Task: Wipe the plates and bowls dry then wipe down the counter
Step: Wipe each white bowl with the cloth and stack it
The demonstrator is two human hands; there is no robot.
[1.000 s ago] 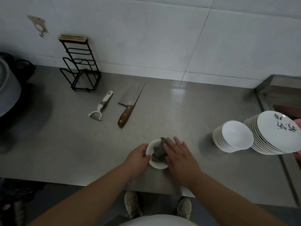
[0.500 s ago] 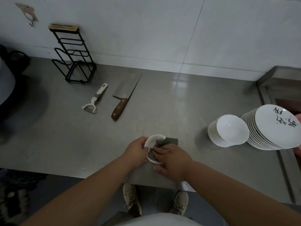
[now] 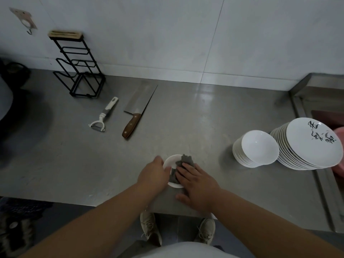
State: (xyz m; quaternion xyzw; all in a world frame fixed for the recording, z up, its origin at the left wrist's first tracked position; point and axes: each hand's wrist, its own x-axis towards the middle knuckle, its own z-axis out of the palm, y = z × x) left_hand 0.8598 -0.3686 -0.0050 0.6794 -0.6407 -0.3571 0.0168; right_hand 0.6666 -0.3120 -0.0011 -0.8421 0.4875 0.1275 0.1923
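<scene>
A small white bowl [image 3: 171, 161] sits near the front edge of the steel counter [image 3: 186, 118]. My left hand [image 3: 153, 173] grips its left rim. My right hand [image 3: 197, 185] presses a grey cloth [image 3: 187, 159] into the bowl with flat, spread fingers, covering most of the bowl's inside. To the right stand a stack of white bowls [image 3: 256, 148] and a taller stack of white plates [image 3: 309, 144], the top plate bearing black brush marks.
A cleaver [image 3: 138, 111] with a wooden handle and a white peeler [image 3: 104, 116] lie left of centre. A black wire rack [image 3: 78, 66] stands by the tiled wall. A sink rim [image 3: 305, 101] borders the right; a dark pot [image 3: 5, 94] sits far left.
My right hand has gone from curled over the cloth to flat on it, sliding the cloth across the bowl. My left hand keeps hold of the rim.
</scene>
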